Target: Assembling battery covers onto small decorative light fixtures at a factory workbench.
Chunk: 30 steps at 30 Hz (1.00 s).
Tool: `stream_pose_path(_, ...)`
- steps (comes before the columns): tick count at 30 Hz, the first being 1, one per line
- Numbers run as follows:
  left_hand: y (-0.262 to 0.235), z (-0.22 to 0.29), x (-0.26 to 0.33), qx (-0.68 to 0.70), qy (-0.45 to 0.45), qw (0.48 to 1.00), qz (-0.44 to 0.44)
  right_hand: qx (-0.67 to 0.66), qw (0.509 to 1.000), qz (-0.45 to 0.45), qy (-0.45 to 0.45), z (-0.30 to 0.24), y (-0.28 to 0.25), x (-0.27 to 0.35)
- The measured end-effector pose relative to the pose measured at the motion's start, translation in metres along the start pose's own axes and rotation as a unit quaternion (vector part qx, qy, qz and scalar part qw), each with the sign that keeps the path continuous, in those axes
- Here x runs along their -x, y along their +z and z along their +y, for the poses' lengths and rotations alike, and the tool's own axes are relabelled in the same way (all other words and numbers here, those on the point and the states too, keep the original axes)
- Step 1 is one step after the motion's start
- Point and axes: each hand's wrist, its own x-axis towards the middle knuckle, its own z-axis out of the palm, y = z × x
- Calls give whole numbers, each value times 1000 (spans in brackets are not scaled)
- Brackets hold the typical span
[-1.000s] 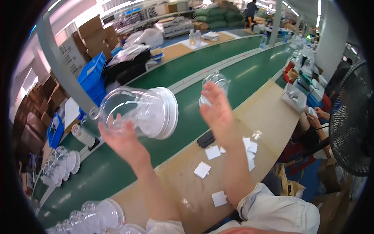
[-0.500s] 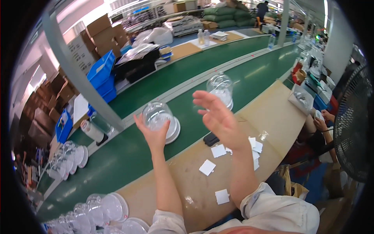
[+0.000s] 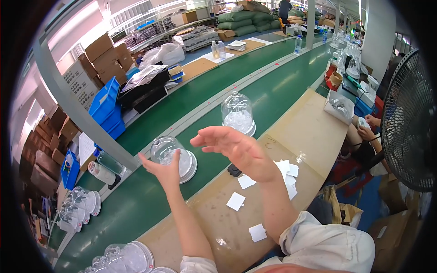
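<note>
A clear dome with a knob on top and a white round base (image 3: 187, 169) lies tilted on the green belt, clear pieces showing inside. My left hand (image 3: 163, 172) is at its near side, thumb and fingers apart; whether it touches the dome I cannot tell. My right hand (image 3: 241, 152) hovers to the right of that dome, palm turned toward it, fingers stretched out and holding nothing. Just beyond the right hand a second clear dome (image 3: 237, 113) stands on the belt. White square cards (image 3: 236, 201) lie scattered on the brown board beneath my forearms.
The brown tabletop (image 3: 305, 125) borders the green belt (image 3: 205, 132). More domes crowd the lower left (image 3: 129, 257) and the far-left ledge (image 3: 84, 200). A post (image 3: 86, 104), bottles (image 3: 102, 173) and blue crates (image 3: 107, 107) stand left. At right are a black fan (image 3: 407, 123) and another person's hands (image 3: 368, 129).
The view has shifted, so most of the scene sits further left. My right hand has come away from the second dome toward the nearer one, its fingers closer together. The left hand stays by the nearer dome.
</note>
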Motion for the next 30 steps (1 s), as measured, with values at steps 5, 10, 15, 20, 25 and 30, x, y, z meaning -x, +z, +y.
stream_pose_path(5, -18, 36, -1, 287, 77, 955, 22, -37, 999, -12, -32, -13, 4, 4)
stream_pose_path(10, -34, 70, 16, 447, -30, 879, -163, -56, 997, -22, -45, -12, 15, 4)
stream_pose_path(15, -37, 82, 31, 535, -55, 730, -422, 50, 997, 33, -42, -17, 15, 4)
stream_pose_path(20, -31, 68, 41, 595, -58, 412, -687, 202, 979, 17, -29, -18, 17, 0)
stream_pose_path(25, -28, 72, 43, 611, -51, 331, -717, 116, 985, -18, 129, -17, 21, 8)
stream_pose_path(30, -55, 88, 51, 544, -29, 406, -734, 86, 991, -65, 84, -29, 26, 14)
